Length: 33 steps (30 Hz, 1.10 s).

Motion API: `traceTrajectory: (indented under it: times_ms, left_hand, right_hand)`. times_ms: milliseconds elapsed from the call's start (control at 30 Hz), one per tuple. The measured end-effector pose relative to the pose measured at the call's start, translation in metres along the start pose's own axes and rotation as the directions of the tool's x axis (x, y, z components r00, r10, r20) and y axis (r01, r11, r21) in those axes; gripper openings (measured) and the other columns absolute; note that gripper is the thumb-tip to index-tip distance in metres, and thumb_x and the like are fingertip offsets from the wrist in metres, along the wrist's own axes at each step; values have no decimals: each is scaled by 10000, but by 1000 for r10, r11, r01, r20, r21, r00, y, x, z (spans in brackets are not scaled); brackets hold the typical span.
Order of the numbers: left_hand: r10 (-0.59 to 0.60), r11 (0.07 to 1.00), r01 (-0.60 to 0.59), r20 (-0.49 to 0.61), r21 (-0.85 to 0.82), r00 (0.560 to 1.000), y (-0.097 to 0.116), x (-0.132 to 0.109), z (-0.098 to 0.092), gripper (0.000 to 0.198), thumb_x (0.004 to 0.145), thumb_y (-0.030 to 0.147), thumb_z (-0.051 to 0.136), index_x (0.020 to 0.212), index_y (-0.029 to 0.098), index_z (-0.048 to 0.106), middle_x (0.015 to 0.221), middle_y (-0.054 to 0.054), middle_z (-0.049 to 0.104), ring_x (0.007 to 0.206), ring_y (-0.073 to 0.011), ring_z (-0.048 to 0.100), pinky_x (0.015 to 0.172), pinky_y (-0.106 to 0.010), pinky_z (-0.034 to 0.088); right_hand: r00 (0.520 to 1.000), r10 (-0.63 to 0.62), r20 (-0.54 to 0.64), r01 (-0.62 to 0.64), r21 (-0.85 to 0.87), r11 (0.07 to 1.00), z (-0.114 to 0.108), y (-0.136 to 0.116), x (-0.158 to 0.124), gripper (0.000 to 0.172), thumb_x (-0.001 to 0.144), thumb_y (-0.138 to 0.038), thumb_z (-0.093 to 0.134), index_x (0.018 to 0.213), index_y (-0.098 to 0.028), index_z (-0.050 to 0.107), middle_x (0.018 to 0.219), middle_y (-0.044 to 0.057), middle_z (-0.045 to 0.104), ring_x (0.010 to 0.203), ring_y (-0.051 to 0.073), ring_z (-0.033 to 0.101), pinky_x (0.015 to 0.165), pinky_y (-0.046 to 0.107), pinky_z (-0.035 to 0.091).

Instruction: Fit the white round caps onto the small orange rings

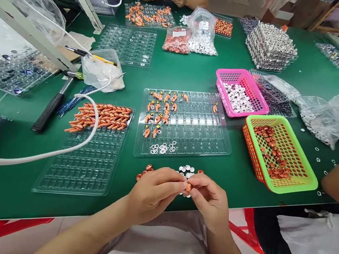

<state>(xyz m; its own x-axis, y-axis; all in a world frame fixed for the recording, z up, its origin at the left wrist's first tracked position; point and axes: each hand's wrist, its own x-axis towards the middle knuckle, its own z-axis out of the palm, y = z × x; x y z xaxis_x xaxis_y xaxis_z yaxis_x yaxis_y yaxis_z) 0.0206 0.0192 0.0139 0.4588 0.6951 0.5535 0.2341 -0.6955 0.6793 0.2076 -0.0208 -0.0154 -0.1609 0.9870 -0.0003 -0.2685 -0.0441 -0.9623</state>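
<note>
My left hand and my right hand meet above the table's front edge, both closed in a pinch. Between their fingertips is a small orange plastic part, largely covered by the fingers. Just beyond my hands lie small round white pieces and a few orange caps. A clear compartment tray sits farther out, holding orange curved parts on its left side and white rings in its nearest row.
To the right stand a green basket with orange caps and a pink basket with white pieces. At left are a tray of orange parts, a hammer and a white hose. Co-workers sit opposite and at right.
</note>
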Motion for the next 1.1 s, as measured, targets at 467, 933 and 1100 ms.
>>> traceTrajectory:
  times_ms: [467,933,1100]
  left_hand:
    - [35,998,-34,-11,57,999,3,-1,1,201,886,6,555,1018,113,663,886,-88,721,785,-152,662,647,-237,549]
    - [20,997,-21,13,71,1000,4,-2,0,198,912,40,531,1046,132,645,902,-88,722,787,-149,666,657,-252,566]
    - [7,998,-8,10,59,1000,4,-4,1,213,915,47,537,1072,141,645,911,-86,728,787,-148,672,656,-252,568]
  right_hand:
    - [998,49,-27,-42,202,979,4,10,-1,159,920,-192,635,1047,-245,715,917,19,657,778,129,642,733,275,547]
    - [998,-50,-43,52,50,997,2,8,-1,189,896,-180,653,1042,-275,726,905,44,683,806,175,652,717,329,556]
    - [997,-72,-41,72,10,997,1,7,-2,213,891,-169,659,1043,-300,731,928,41,695,856,186,655,753,345,551]
